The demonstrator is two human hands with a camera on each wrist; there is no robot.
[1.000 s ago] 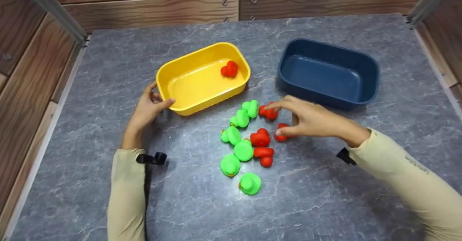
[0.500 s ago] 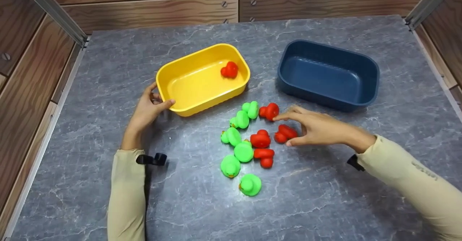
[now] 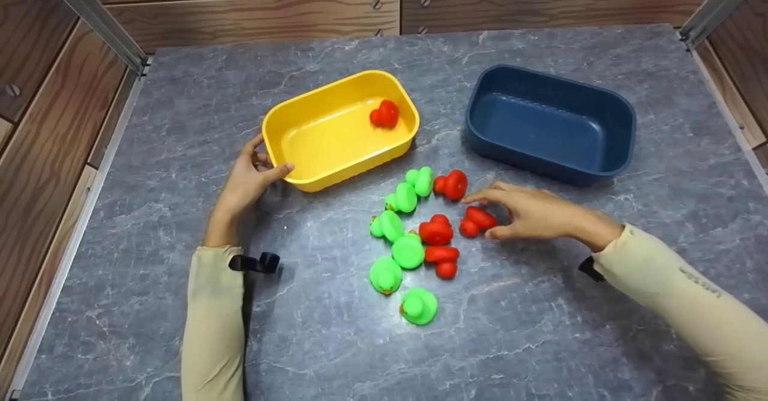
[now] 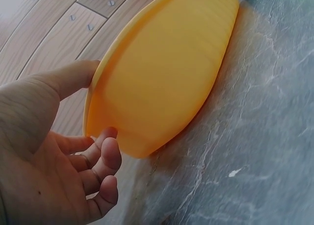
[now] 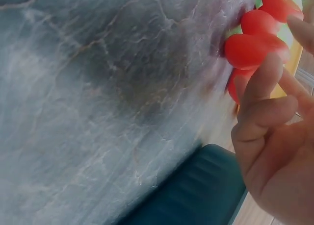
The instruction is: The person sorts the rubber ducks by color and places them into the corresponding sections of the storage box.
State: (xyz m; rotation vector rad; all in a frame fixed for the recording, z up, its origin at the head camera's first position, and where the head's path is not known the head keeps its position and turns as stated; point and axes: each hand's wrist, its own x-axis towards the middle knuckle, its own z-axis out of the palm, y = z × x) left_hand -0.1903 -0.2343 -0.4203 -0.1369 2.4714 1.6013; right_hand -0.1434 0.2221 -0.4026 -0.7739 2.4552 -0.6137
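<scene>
My left hand [image 3: 246, 182] pinches the near left corner of a yellow tub [image 3: 324, 182], thumb over the rim and fingers outside. In the left wrist view, the thumb of my left hand [image 4: 54, 151] is on the rim of the yellow tub [image 4: 162, 73]. A red rubber duck [image 3: 384, 114] lies inside it. My right hand [image 3: 537, 212] is spread beside another red rubber duck [image 3: 478, 221], thumb tip near its right side and fingertips beyond it; contact is unclear. In the right wrist view, fingers of my right hand [image 5: 279, 141] partly cover the red ducks [image 5: 248, 51].
A navy blue tub [image 3: 549, 173] stands at the back right. Several green rubber ducks [image 3: 408, 251] lie in a curved row left of more red ducks [image 3: 436, 230]. One green duck [image 3: 419, 306] lies nearest the front. Wood-patterned walls [image 3: 252, 18] border the grey marbled tabletop [image 3: 336, 329].
My right hand has drawn back to the right and slightly nearer, uncovering the red ducks beneath it. My left hand keeps its grip on the yellow tub.
</scene>
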